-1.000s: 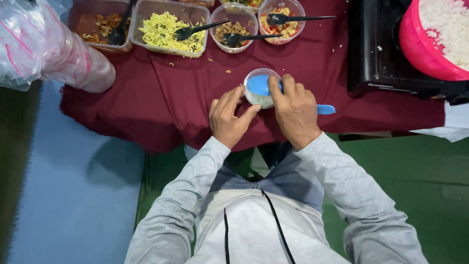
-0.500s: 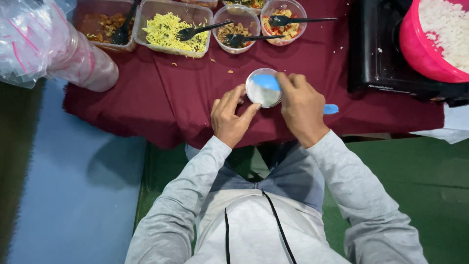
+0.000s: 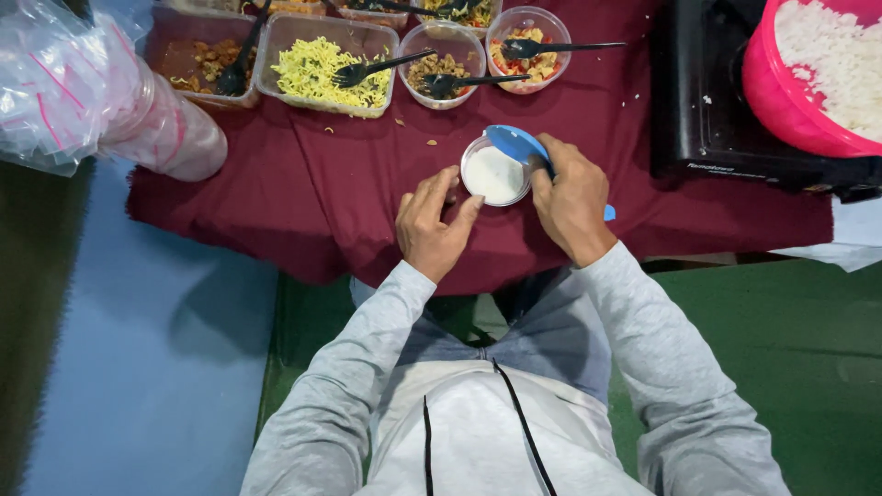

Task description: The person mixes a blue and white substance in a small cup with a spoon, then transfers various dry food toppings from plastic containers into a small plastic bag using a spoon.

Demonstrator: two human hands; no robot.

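My left hand (image 3: 432,225) rests on the dark red cloth (image 3: 303,197) near the table's front edge, fingers curled loosely against the side of a small round cup (image 3: 494,174). The cup is clear plastic, white inside. My right hand (image 3: 571,200) is closed around a blue scoop (image 3: 516,145), tipped over the cup's rim. Along the far edge stand tubs of food (image 3: 326,64) with black forks.
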